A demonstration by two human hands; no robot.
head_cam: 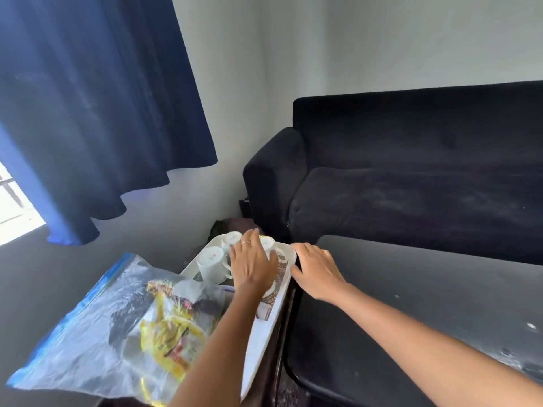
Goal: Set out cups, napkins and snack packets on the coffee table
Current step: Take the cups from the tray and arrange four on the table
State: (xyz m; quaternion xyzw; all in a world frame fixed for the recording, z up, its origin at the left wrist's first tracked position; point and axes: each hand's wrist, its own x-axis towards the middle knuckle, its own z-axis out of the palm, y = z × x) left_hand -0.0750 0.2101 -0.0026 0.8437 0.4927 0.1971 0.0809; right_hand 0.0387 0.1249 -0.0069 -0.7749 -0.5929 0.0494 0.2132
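While upturned, cups [212, 263] on tray [274, 315].

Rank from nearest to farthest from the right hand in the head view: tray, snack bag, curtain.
Measured from the right hand:
1. Tray, its far right rim at the fingertips.
2. Snack bag, lower left, beyond the tray.
3. Curtain, upper left, by the window.

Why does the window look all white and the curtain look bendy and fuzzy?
In the head view, daylight overexposes the window to plain white; the wide-angle lens bends the blue curtain, and its folds look soft and smeared. The plastic bag catches pale glare, while the left hand over the cups stays fairly sharp.
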